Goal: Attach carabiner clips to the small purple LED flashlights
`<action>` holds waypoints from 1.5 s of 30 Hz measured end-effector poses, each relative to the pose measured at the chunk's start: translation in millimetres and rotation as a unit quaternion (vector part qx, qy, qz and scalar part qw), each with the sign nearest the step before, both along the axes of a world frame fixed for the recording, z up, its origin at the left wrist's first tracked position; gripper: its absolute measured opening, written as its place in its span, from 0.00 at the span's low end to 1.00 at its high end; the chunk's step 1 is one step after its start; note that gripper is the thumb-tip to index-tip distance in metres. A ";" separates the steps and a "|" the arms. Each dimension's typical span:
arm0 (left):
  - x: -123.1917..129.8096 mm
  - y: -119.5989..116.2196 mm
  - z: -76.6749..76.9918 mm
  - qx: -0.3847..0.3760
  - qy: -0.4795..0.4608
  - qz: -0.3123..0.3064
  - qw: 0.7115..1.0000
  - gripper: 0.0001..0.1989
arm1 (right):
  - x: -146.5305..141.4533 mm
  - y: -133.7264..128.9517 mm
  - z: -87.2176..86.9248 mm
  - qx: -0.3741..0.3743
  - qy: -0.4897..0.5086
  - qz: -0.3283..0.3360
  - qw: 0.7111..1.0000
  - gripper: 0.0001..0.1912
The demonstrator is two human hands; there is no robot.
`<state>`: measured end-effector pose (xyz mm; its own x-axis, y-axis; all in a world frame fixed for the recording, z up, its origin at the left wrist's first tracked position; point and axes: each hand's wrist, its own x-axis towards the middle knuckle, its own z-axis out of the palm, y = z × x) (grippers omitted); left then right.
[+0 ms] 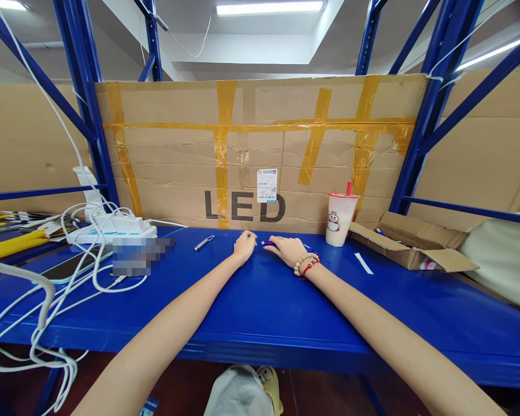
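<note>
Both hands rest on the blue shelf top (251,312), a short gap between them. My left hand (245,247) has its fingers curled in; whether something small is in them is too small to tell. My right hand (288,249), with a beaded bracelet (300,263) and a red one at the wrist, is closed over a purple pen (268,243) that lies flat, its end showing left of the fingers. Left of my left hand lies a small metal tool (204,243).
A drink cup (340,222) with a red straw, a white strip (364,263) and an open cardboard box (409,242) are at the right. A power strip (112,230), tangled white cables and a phone (73,264) lie left. Behind stands a taped cardboard panel (177,167).
</note>
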<state>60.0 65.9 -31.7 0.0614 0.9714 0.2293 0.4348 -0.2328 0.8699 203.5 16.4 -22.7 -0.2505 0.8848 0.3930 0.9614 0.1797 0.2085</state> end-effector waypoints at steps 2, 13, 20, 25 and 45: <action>0.2 0.9 -0.5 0.001 0.000 0.001 1.000 0.09 | 0.2 0.0 -0.5 0.005 0.005 0.006 1.000 0.22; 1.1 7.6 -5.6 0.015 -0.006 0.005 1.000 0.08 | 0.2 1.9 -2.5 0.020 0.011 0.006 1.000 0.22; 1.4 9.1 -6.7 0.019 -0.005 0.003 1.000 0.08 | 0.3 1.4 -3.4 0.018 -0.004 -0.003 1.000 0.20; 1.6 11.6 -8.8 0.023 -0.004 0.004 1.000 0.09 | 1.3 2.4 -3.2 0.017 -0.004 0.009 1.000 0.20; 1.4 10.9 -8.2 0.017 -0.003 0.002 1.000 0.09 | 0.0 -0.7 2.0 -0.009 -0.019 0.002 1.000 0.21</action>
